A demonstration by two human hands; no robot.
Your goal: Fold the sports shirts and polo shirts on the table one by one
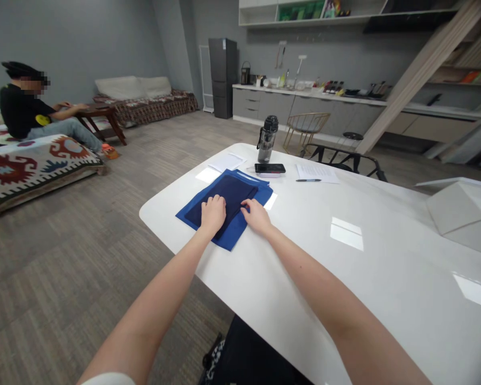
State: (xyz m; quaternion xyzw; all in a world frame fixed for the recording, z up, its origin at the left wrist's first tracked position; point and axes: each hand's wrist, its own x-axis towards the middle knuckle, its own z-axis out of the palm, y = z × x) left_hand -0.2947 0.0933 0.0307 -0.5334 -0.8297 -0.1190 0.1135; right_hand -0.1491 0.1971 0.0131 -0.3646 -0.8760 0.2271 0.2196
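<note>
A dark navy folded cloth [232, 193] lies on a larger bright blue piece that looks like a fabric bag [233, 235], with a handle-like slot at its far edge. My left hand [214, 214] presses on the middle of the navy cloth, its fingers curled together and the tips hidden. At the cloth's right edge, my right hand [256, 215] pinches the fabric between thumb and fingers. Both pieces rest flat near the left end of the white table [304, 235].
Beyond the cloth are a phone [270, 168], a dark water bottle [268, 140], paper sheets [316, 172] and a pen [308, 180]. A white open box [460, 208] stands at right. One person [28, 107] sits far left. Chairs [344, 158] stand behind the table.
</note>
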